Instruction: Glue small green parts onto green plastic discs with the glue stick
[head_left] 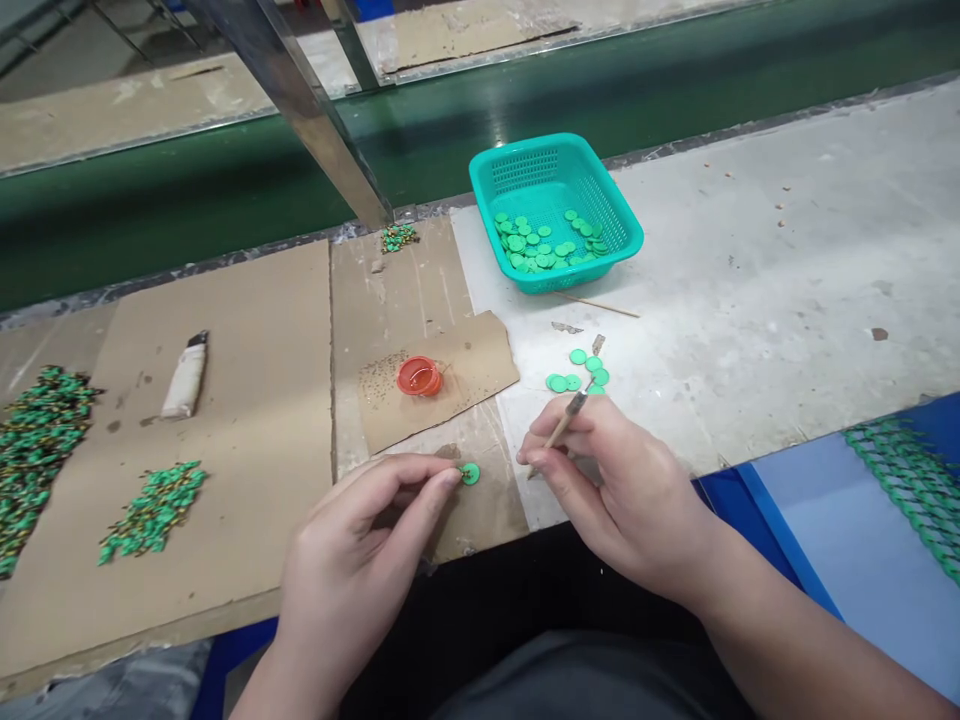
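In the head view, we are working with both hands over the near edge of the bench: our left hand (pixel 360 555) is pinching a green disc (pixel 471 474) at its edge between thumb and forefinger, with a small dark detail showing at the pinch that we are not managing to make out, while our right hand (pixel 630 490) is gripping a slim wooden tool (pixel 562 430) like a pencil, its pale tip pointing down, apart from the disc. We are, as we judge it, handling one disc with the tool at the ready; the next move is calling for a steady pinch and a light, exact touch. Just beyond, a glossy red cup (pixel 420 376) is standing on a torn, speckled piece of cardboard (pixel 480 350). We are seeing flat, round, smooth loose discs (pixel 598 377) lying on the scuffed pale bench (pixel 750 320), and more are resting in a perforated teal plastic basket (pixel 632 240). On our left, knobbly green-and-gold pieces (pixel 154 510) are lying heaped on a matte brown cardboard sheet (pixel 259 400).
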